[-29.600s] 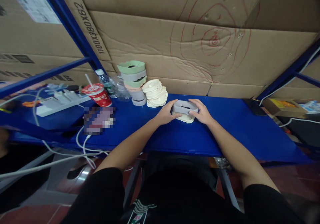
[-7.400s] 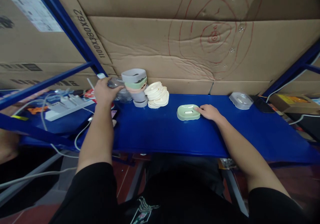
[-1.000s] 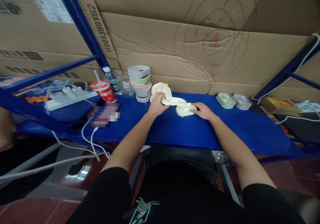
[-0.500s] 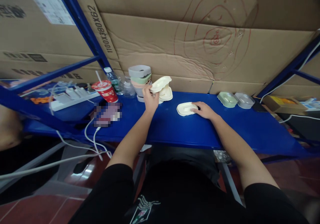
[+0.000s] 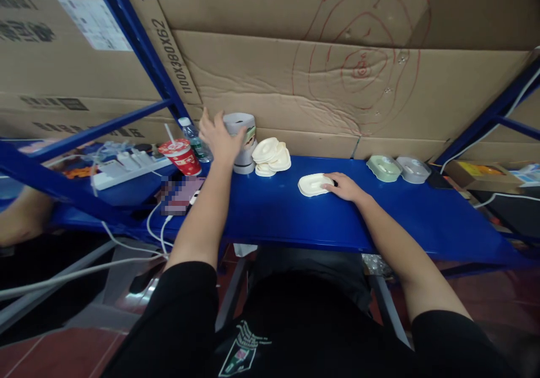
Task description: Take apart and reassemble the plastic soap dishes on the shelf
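My left hand (image 5: 221,137) has its fingers spread at the left side of a pale grey stack of printed paper sleeves (image 5: 243,156); whether it touches them I cannot tell. Just right of the stack, several cream moulded lids (image 5: 273,156) lie in a loose pile. Farther right, a single cream lid (image 5: 313,184) rests on the blue table (image 5: 291,220). My right hand (image 5: 343,187) grips this lid's right end between thumb and fingers.
A red drink cup (image 5: 181,157) with a straw, a water bottle (image 5: 195,140) and a power strip (image 5: 126,170) stand at left, with white cables. A green container (image 5: 383,167) and a clear one (image 5: 413,170) sit at right. Another person's arm (image 5: 25,217) shows far left.
My left hand has let go of a cream lid, which now lies on the pile, and has moved left to the sleeve stack. My right hand stays on its lid.
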### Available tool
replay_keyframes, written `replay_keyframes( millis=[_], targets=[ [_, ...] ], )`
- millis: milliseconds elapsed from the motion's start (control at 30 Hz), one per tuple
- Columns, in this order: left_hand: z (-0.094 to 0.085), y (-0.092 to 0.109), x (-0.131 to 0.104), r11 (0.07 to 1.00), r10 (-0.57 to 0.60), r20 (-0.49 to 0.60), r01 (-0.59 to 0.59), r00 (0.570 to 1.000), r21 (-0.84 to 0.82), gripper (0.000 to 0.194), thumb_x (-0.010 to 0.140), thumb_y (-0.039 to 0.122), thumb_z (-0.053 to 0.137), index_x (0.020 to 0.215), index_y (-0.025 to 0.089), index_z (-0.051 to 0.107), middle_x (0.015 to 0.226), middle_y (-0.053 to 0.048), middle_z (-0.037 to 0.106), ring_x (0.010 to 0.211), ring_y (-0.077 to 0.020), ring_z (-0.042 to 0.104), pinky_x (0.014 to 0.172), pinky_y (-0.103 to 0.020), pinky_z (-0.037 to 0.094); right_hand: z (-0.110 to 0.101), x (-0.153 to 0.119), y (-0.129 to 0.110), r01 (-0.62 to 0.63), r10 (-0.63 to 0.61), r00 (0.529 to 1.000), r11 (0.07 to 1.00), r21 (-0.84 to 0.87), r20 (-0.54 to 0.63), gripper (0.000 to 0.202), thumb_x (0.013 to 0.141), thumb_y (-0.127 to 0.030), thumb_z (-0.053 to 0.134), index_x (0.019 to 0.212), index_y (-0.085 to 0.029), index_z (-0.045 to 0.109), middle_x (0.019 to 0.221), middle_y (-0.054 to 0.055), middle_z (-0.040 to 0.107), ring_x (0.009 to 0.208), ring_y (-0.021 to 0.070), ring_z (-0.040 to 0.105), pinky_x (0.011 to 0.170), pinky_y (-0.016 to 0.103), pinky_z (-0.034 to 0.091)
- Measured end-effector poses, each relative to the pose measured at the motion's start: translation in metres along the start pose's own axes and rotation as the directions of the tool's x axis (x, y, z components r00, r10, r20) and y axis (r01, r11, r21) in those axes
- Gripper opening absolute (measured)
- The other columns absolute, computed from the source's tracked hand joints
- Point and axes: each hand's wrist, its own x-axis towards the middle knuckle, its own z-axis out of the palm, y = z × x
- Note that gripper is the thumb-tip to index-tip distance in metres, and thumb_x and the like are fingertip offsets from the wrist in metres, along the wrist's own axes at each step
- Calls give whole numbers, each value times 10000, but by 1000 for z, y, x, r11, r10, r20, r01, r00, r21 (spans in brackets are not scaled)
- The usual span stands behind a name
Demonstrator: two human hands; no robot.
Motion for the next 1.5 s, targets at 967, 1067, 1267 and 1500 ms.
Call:
replay_keyframes(
  millis=[967, 1067, 1267, 1500],
  targets=[
    [66, 71, -182, 879, 468, 687, -216, 556, -425, 657, 889, 525, 785, 1454, 210, 667, 1699, -186, 425, 1545, -407, 469, 1279, -551, 401, 1, 4, -1, -192, 222, 971, 943, 273, -86, 520, 1005, -426, 562, 1482, -244, 665, 1499, 78, 700, 1396, 324, 653, 1245, 562, 453],
    [68, 69, -182, 871, 483, 673, -223, 560, -438, 720, 897, 517, 780, 1518, 200, 599, 1749, -192, 334, 1568, -395, 441, 1286, -538, 400, 2, 6, -4, -206, 238, 966, 945, 255, -101, 589, 975, -331, 541, 1554, -243, 599, 1563, 69, 648, 1439, 310, 622, 1269, 549, 432],
    [71, 71, -181, 874, 472, 714, -167, 518, -457, 851, 898, 512, 784, 1610, 163, 474, 1737, -230, 349, 1588, -378, 416, 1308, -537, 367, -3, 3, -2, -212, 232, 967, 962, 173, -106, 450, 992, -377, 565, 1397, -247, 712, 1451, 89, 731, 1375, 339, 670, 1221, 584, 474],
    [65, 71, -182, 861, 498, 696, -196, 517, -470, 674, 880, 461, 800, 1469, 182, 625, 1707, -196, 423, 1535, -400, 490, 1291, -548, 397, -8, 0, -3, -196, 202, 979, 964, 181, -17, 490, 924, -328, 684, 1404, -232, 657, 1369, 98, 770, 1274, 329, 724, 1129, 542, 553]
  ],
)
